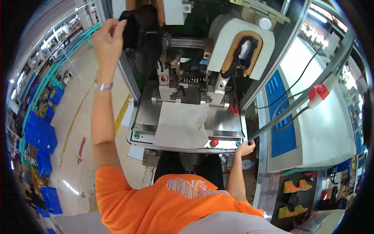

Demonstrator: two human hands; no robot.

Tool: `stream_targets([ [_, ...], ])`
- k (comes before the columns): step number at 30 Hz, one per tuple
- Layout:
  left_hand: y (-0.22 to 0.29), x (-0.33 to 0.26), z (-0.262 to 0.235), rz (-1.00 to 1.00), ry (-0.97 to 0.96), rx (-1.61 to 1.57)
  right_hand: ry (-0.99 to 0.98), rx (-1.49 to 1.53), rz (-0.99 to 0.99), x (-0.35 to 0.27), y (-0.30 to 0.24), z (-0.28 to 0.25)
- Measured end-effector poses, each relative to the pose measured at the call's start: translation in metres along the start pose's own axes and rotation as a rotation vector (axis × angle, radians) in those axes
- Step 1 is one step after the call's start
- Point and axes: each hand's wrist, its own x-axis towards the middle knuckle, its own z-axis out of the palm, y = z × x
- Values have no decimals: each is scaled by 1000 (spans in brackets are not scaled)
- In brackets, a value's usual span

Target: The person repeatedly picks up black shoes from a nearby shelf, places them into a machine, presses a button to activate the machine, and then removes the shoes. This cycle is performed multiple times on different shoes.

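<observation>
Right hand (244, 149) beside green button (238, 143)

The scene is bright: a long white tube lamp (317, 15) glows far right, glare streaks the glossy beige floor (71, 188) at left, outer edges curve.

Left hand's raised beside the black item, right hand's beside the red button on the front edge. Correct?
Not quite: the head view shows the right hand beside the right-hand green button; the red button lies further left. The left hand is raised beside the black item, as you say.
</observation>
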Motion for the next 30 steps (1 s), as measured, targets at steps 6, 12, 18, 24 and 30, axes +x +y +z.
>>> stream_targets([
  [6,64,-31,-42,-6,-173,47,-134,246,-343,-14,-121,-68],
  [12,142,-105,2,-121,-414,-193,-646,711,-777,-71,-243,-173],
  [18,340,-154,42,404,-761,-914,-354,925,-191,-42,-170,-166],
  [24,384,-181,46,515,-831,-1366,595,1104,398,73,-83,-270],
  [30,367,-228,77,402,-1212,-1215,381,1338,-21,232,27,-378],
])
